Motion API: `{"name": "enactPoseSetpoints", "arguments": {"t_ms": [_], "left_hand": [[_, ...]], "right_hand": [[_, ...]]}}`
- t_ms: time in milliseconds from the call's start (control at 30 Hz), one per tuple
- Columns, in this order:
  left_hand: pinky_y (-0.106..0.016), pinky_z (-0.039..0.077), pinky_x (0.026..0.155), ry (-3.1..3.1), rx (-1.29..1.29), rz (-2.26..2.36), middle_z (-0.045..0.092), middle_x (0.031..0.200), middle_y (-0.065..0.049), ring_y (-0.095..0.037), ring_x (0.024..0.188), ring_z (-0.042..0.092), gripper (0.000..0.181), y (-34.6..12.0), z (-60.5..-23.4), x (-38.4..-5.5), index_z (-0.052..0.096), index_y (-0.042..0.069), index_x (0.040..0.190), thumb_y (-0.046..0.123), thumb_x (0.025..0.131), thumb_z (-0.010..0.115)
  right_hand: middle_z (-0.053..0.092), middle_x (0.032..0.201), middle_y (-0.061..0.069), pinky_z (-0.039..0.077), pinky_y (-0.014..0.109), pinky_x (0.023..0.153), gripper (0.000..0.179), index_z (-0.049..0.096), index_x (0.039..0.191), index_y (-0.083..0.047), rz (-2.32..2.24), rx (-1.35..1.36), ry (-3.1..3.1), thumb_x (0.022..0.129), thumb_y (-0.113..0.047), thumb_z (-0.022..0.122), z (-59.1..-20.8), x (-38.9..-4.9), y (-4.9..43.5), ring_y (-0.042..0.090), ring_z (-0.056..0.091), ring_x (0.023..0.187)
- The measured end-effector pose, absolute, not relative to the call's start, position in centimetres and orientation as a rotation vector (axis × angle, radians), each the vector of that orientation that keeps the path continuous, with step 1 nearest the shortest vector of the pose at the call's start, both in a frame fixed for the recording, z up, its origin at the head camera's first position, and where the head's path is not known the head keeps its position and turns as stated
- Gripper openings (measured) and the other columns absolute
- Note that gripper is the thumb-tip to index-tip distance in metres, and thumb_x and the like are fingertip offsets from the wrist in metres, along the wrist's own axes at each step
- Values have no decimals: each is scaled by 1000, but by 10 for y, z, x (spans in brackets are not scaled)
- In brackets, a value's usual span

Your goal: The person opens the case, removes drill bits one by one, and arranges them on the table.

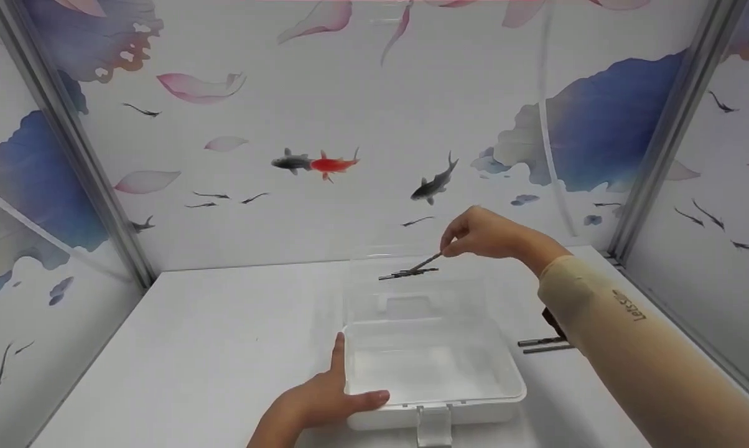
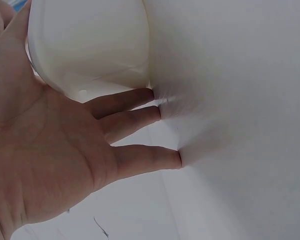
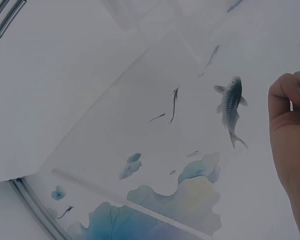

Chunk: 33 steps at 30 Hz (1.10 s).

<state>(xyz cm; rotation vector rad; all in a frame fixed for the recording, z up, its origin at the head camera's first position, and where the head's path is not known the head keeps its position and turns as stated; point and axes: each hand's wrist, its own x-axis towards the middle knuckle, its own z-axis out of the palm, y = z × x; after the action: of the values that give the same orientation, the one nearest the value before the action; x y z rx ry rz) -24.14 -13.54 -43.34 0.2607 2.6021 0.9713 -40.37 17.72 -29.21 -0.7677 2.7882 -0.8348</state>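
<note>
An open clear plastic box (image 1: pixel 433 404) with a white rim stands on the table, its transparent lid (image 1: pixel 455 298) tipped back. My left hand (image 1: pixel 321 398) rests against its front left corner, thumb over the rim. In the left wrist view that hand's (image 2: pixel 55 145) fingers are straight, tips down at the white surface beside the box. Beyond the box, my right hand (image 1: pixel 480 233) pinches one end of a thin dark drill bit (image 1: pixel 428 261). Its lower end overlaps other drill bits (image 1: pixel 390 277) in the head view. Only part of the right hand (image 3: pixel 290 100) shows in its wrist view.
Two more drill bits (image 1: pixel 539 350) lie right of the box, partly hidden by the right sleeve (image 1: pixel 636 336). A latch (image 1: pixel 434 426) hangs at the box's front. Printed panels (image 1: pixel 374 124) and metal posts (image 1: pixel 654 137) enclose the white table (image 1: pixel 225 348).
</note>
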Motion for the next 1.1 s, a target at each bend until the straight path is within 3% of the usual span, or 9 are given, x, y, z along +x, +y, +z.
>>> {"name": "enactPoseSetpoints", "arguments": {"t_ms": [267,433,733,1100], "left_hand": [[-58,38,107,2588,254,987,47,146,-24,-36,132,49,134,-135,-436,-243,-20,8,154,74,76,66],[-58,38,107,2589,251,989,46,146,-25,-36,132,50,134,-136,-435,-242,-20,7,154,73,75,66],[-57,39,106,2604,257,973,50,144,-24,-35,131,51,133,-136,-434,-240,-20,8,154,74,76,65],[-59,37,107,2609,232,972,48,145,-25,-37,135,46,134,-134,-434,-241,-18,6,155,74,75,66]], "right_hand": [[61,75,0,55,35,76,9,77,95,-21,-880,-699,2760,89,-26,72,-296,-402,198,18,58,82],[50,64,-5,51,33,72,9,77,94,-20,-918,-670,2740,88,-24,73,-297,-400,208,17,49,70],[38,59,-5,43,31,64,12,75,94,-14,-965,-636,2664,88,-23,73,-300,-390,227,12,36,53],[42,62,-3,43,32,61,12,75,94,-15,-961,-615,2676,88,-26,73,-304,-381,252,12,40,54]]}}
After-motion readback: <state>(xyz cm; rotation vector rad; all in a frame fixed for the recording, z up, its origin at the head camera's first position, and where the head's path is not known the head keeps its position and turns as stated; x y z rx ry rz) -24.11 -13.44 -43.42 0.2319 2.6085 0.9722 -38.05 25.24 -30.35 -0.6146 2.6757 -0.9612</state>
